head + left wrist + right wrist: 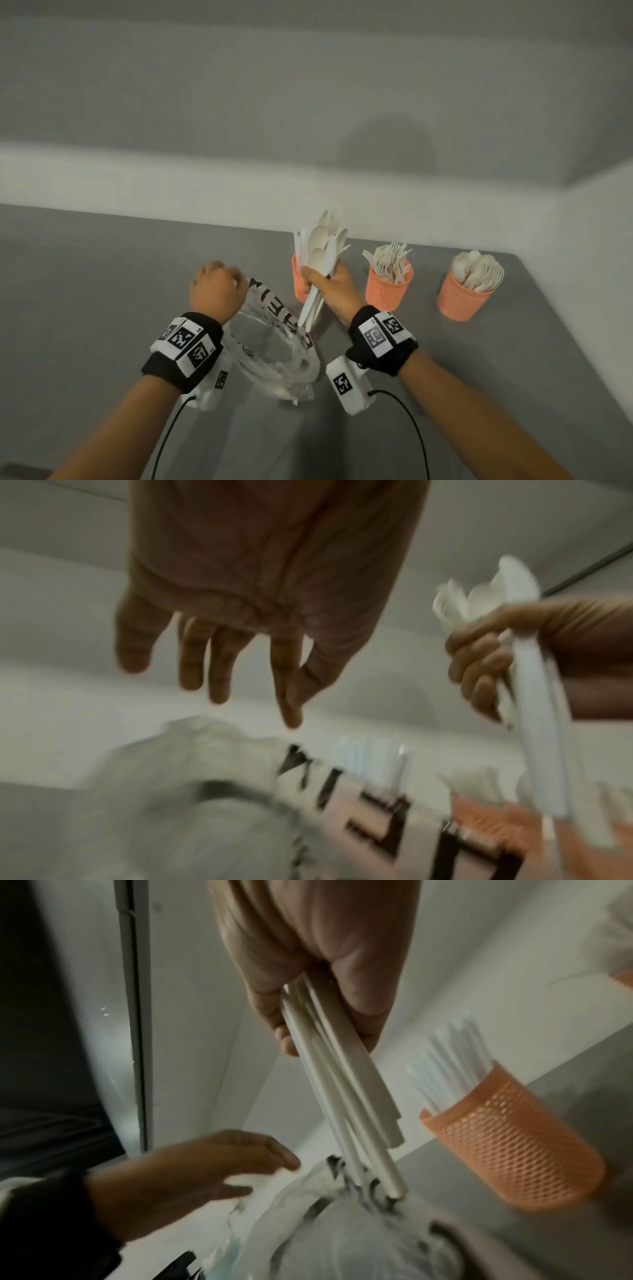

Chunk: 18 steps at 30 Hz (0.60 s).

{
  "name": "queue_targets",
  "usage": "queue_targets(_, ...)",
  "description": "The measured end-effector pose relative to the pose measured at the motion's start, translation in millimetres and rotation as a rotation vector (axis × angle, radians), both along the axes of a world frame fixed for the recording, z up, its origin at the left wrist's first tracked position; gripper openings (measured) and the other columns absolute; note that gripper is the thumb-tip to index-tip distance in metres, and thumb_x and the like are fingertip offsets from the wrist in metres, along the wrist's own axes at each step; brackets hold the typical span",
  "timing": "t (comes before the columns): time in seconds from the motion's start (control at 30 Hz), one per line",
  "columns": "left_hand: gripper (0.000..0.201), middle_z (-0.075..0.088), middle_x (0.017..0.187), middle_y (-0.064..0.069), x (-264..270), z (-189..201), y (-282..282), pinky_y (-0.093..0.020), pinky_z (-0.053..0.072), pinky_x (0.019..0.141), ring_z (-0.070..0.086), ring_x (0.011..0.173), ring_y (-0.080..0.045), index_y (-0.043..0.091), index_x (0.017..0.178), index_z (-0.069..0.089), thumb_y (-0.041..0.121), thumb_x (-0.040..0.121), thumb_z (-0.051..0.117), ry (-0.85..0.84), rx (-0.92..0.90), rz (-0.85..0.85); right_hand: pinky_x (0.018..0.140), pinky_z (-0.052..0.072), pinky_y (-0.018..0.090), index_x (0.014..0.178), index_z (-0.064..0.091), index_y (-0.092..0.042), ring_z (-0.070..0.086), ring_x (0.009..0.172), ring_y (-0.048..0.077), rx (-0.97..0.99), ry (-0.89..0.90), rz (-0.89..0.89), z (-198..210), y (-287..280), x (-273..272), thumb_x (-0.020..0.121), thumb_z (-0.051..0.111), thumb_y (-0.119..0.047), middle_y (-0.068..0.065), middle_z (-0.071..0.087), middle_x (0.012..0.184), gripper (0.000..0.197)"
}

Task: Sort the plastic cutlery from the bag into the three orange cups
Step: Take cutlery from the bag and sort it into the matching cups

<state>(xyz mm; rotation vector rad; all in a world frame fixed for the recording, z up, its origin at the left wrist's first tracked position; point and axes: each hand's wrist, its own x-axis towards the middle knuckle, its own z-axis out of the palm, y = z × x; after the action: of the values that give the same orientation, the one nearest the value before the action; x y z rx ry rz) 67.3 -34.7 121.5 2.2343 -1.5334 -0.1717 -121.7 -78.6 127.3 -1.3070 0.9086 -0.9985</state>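
My right hand point(322, 284) grips a bundle of white plastic cutlery point(322, 246) by the handles, spoon bowls up, above the far rim of the clear printed bag point(274, 346). Its handle ends point(352, 1102) hang just over the bag's mouth point(342, 1231). My left hand point(212, 680) hovers over the bag's left edge with fingers straight and nothing in it. Three orange mesh cups stand in a row. The left cup point(299, 284) holds knives and is partly hidden behind my right hand. The middle cup point(388, 287) holds forks, and the right cup point(462, 298) holds spoons.
The grey table point(102, 308) meets a white wall close behind the cups and on the right. Black cables point(411, 421) trail from both wrist cameras towards me. Bare table lies to the left of the bag.
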Motion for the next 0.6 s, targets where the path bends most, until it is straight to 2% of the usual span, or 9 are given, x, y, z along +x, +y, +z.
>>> queue_targets(0.07,0.017,0.060,0.104,-0.008,-25,18,-7,-0.034,0.044,0.090,0.056,0.100,-0.026,0.003,0.093,0.069,0.012,0.089,0.054,0.250,-0.264,-0.095,0.052,0.050,0.018,0.075,0.054,-0.017,0.054,0.043,0.001,0.005,0.001,-0.087,4,-7,-19,0.089,0.057,-0.003,-0.002,0.057,0.058,0.020)
queue_targets(0.13,0.015,0.063,0.091,-0.003,-56,32,-15,-0.027,0.046,0.077,0.058,0.084,-0.018,0.004,0.094,0.065,0.011,0.091,0.052,0.627,-0.326,-0.142,0.054,0.050,0.020,0.074,0.055,-0.017,0.056,0.043,0.001,-0.014,0.009,-0.169,9,-14,-37,0.088,0.058,-0.003,-0.003,0.059,0.056,0.020)
queue_targets(0.2,0.015,0.060,0.081,-0.003,-88,36,-23,-0.025,0.046,0.069,0.055,0.074,-0.015,0.008,0.090,0.060,0.015,0.094,0.047,1.097,-0.242,-0.130,0.058,0.048,0.024,0.069,0.055,-0.018,0.055,0.045,0.005,-0.016,0.003,-0.269,9,-21,-52,0.085,0.059,-0.002,-0.008,0.058,0.046,0.022)
queue_targets(0.27,0.021,0.056,0.079,-0.005,-115,29,-30,-0.023,0.045,0.062,0.053,0.069,-0.016,0.011,0.086,0.056,0.020,0.096,0.040,1.502,-0.042,-0.065,0.062,0.047,0.033,0.064,0.054,-0.020,0.054,0.048,0.013,0.000,-0.005,-0.371,11,-26,-65,0.080,0.062,-0.006,-0.006,0.057,0.046,0.023)
queue_targets(0.3,0.025,0.055,0.078,-0.007,-129,22,-34,-0.025,0.044,0.062,0.053,0.069,-0.017,0.011,0.085,0.055,0.024,0.097,0.038,1.597,0.072,-0.035,0.062,0.047,0.033,0.063,0.054,-0.018,0.053,0.049,0.015,-0.007,-0.014,-0.412,13,-27,-74,0.079,0.062,-0.005,-0.004,0.057,0.047,0.022)
queue_targets(0.37,0.038,0.056,0.080,-0.009,-155,5,-40,-0.030,0.043,0.070,0.054,0.073,-0.020,0.008,0.085,0.055,0.036,0.097,0.033,1.652,0.288,-0.017,0.056,0.049,0.025,0.068,0.052,-0.009,0.054,0.047,0.012,-0.033,-0.051,-0.447,17,-30,-91,0.082,0.060,-0.001,-0.003,0.056,0.047,0.018)
queue_targets(0.43,0.053,0.058,0.090,-0.016,-178,-9,-45,-0.035,0.044,0.082,0.055,0.084,-0.026,-0.001,0.098,0.057,0.045,0.097,0.030,1.742,0.423,-0.006,0.050,0.047,0.014,0.081,0.051,-0.006,0.054,0.043,0.001,-0.049,-0.095,-0.466,17,-32,-105,0.085,0.058,0.002,-0.005,0.057,0.049,0.011)
queue_targets(0.5,0.062,0.058,0.101,-0.022,-199,-16,-49,-0.040,0.047,0.088,0.056,0.093,-0.030,-0.007,0.114,0.052,0.048,0.096,0.030,1.891,0.454,0.026,0.052,0.047,0.012,0.086,0.052,-0.005,0.057,0.046,-0.003,-0.067,-0.107,-0.500,13,-34,-118,0.085,0.060,0.000,-0.006,0.059,0.056,0.010)
queue_targets(0.6,0.059,0.068,0.090,-0.016,-226,-9,-55,-0.033,0.058,0.068,0.066,0.081,-0.025,-0.002,0.111,0.055,0.048,0.098,0.026,1.991,0.430,-0.041,0.058,0.050,0.016,0.089,0.057,-0.005,0.063,0.058,0.001,-0.029,-0.115,-0.532,-2,-34,-129,0.083,0.064,-0.002,-0.006,0.064,0.066,0.010)
